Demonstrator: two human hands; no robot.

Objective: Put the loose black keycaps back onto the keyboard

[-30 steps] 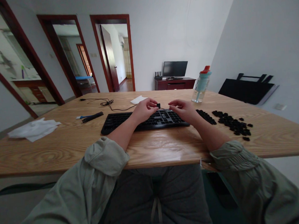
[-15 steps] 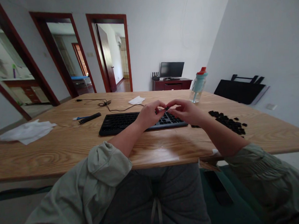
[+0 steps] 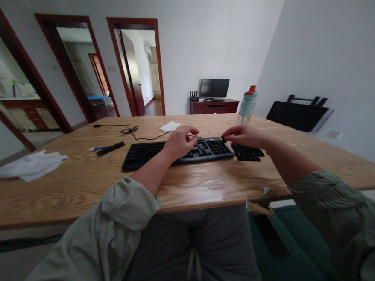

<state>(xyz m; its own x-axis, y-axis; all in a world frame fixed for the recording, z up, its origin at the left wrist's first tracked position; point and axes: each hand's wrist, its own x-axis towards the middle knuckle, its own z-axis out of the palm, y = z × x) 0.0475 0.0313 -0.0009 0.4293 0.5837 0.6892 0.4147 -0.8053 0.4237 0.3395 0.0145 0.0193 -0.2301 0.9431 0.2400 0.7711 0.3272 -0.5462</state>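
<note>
A black keyboard [image 3: 143, 154] lies on the wooden table, its cable running off behind it. Over its middle hovers my left hand [image 3: 180, 142], fingers loosely curved with a gap between thumb and fingertips and nothing seen in them. At the keyboard's right end, my right hand [image 3: 243, 135] pinches a small black keycap [image 3: 224, 140] between thumb and fingers. Just below that hand, black keycaps [image 3: 248, 152] lie in close rows beside the keyboard. My right forearm hides the tabletop farther right.
White tissue [image 3: 31, 164] and a bundle of black strips with a blue-handled tool [image 3: 109, 148] lie to the left. Behind the keyboard are a coiled cable [image 3: 129, 129] and a smaller tissue [image 3: 170, 126]. A water bottle [image 3: 248, 104] stands beyond my right hand.
My hands, together over the keyboard before, have parted. The right one moved right with the keycap, uncovering the rows of keycaps; its forearm now covers the loose pile.
</note>
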